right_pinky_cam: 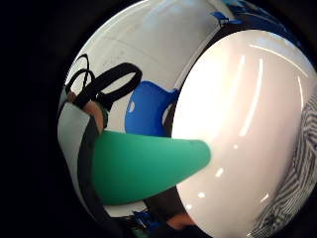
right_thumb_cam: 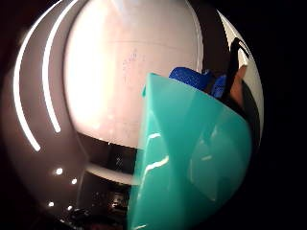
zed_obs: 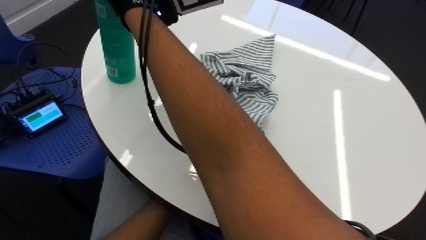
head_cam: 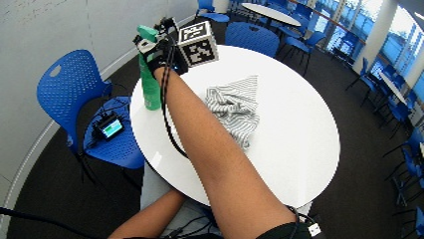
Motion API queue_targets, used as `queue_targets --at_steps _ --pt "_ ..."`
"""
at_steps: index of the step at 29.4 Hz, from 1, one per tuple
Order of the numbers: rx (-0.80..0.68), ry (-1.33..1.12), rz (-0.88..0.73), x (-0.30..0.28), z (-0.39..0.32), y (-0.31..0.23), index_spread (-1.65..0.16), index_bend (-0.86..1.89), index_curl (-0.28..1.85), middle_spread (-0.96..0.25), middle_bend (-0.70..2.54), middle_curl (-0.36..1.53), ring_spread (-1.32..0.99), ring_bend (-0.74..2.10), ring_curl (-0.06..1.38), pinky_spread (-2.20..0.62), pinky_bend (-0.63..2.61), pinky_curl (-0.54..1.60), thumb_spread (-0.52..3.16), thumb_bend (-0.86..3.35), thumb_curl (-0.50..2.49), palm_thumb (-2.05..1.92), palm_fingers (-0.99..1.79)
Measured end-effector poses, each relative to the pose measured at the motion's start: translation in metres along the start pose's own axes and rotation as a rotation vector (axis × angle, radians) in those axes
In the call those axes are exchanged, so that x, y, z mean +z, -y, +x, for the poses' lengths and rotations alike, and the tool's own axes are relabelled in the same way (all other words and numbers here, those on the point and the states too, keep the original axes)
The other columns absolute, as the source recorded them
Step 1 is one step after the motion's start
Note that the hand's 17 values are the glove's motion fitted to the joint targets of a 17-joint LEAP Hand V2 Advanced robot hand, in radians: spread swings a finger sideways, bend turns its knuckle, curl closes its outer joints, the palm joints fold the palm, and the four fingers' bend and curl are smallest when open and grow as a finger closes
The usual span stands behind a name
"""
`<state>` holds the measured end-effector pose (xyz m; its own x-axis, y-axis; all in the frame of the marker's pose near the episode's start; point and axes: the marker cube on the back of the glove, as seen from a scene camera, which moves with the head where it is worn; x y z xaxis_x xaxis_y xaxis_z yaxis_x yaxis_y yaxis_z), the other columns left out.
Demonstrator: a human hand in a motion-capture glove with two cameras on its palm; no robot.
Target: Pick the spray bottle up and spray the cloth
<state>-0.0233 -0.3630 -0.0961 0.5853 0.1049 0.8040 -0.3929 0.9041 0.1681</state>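
Round white table in room with blue chairs; one blue chair stands at its edge. Green spray bottle upright near table rim, top cut off in outside view. Striped cloth crumpled at table centre, apart from bottle. Gloved right hand at bottle's upper part; forearm hides fingers, grip cannot be told. Bottle fills both palm views. Small screen device on chair seat.

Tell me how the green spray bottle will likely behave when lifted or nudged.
The spray bottle stands tall and narrow on the glossy white table, so a sideways nudge may tip or slide it. Its smooth, rigid-looking body should keep its shape when gripped. The right hand is at its top.
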Motion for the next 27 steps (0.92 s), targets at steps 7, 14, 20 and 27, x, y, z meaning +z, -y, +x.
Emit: queue_targets --at_steps 7,14,20,27 --pt "0.004 -0.016 -0.003 -0.003 -0.008 0.001 -0.33 0.33 0.60 -0.23 0.41 0.51 -0.22 0.52 0.44 -0.23 0.41 0.39 0.51 -0.04 0.72 0.91 1.29" --pt "0.070 0.000 -0.008 0.008 0.019 -0.004 -0.33 0.34 0.60 -0.25 0.40 0.51 -0.22 0.51 0.44 -0.22 0.40 0.39 0.53 -0.03 0.72 0.91 1.29" --pt "0.140 0.024 -0.022 0.020 0.037 -0.010 -0.33 0.35 0.60 -0.24 0.38 0.51 -0.22 0.50 0.43 -0.22 0.37 0.38 0.55 -0.04 0.71 0.90 1.26" --pt "0.201 0.055 -0.042 0.030 0.059 -0.014 -0.33 0.36 0.59 -0.24 0.35 0.50 -0.22 0.48 0.43 -0.21 0.33 0.37 0.58 -0.04 0.69 0.90 1.23"
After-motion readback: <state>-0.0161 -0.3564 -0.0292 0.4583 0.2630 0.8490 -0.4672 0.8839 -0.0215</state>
